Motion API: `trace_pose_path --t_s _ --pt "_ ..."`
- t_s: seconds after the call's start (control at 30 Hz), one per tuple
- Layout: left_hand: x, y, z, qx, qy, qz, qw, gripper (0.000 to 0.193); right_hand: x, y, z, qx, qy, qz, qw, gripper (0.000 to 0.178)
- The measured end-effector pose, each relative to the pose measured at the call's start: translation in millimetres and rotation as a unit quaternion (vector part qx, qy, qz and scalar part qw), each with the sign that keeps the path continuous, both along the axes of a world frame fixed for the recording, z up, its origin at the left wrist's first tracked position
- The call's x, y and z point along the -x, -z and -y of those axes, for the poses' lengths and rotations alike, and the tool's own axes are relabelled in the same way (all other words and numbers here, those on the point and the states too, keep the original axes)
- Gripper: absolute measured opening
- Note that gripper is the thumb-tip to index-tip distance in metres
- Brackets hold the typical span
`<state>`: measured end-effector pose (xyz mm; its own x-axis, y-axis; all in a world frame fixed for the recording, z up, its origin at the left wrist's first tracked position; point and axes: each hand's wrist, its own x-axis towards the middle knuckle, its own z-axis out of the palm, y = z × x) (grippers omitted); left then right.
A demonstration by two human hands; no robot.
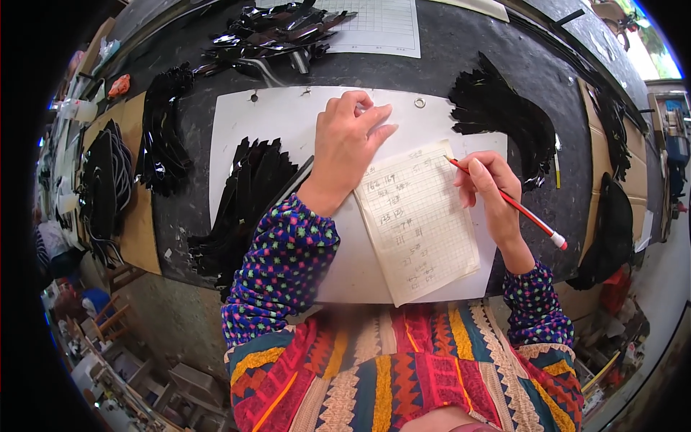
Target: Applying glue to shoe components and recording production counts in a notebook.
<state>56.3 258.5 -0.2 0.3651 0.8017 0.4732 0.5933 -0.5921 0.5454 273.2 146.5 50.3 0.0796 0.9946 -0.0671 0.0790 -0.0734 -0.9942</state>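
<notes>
A red pencil with a pink eraser end is gripped in my right hand. Its tip meets the upper right of a small grid-ruled notebook with handwritten figures on the page. The notebook lies tilted on a large white board. My left hand rests above the notebook's upper left corner, fingers loosely bent, thumb and forefinger apart, nothing visible in it. Beside my left forearm lies a fanned bundle of glossy black strips, partly covering the board. A dark thin rod-like edge shows between bundle and wrist.
More black strip bundles lie at the left and right of the dark table. A loose heap of shiny dark strips partly covers a printed grid sheet at the back. Brown cardboard lies under other pieces.
</notes>
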Motion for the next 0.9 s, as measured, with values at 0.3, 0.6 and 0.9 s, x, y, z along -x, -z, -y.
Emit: trace_pose_path --t_s 0.3,0.6,0.9 --pt "-1 2 0 0.014 -0.002 -0.008 1.0 0.024 22 23 -25 -0.03 0.05 -0.026 0.998 0.024" --pt "3 -7 2 0.035 0.008 -0.014 0.999 0.032 18 31 -20 -0.088 -0.009 0.127 0.988 0.033" --pt "6 -11 7 0.061 0.026 -0.099 0.993 0.071 24 25 -24 -0.063 0.009 0.155 0.986 0.038"
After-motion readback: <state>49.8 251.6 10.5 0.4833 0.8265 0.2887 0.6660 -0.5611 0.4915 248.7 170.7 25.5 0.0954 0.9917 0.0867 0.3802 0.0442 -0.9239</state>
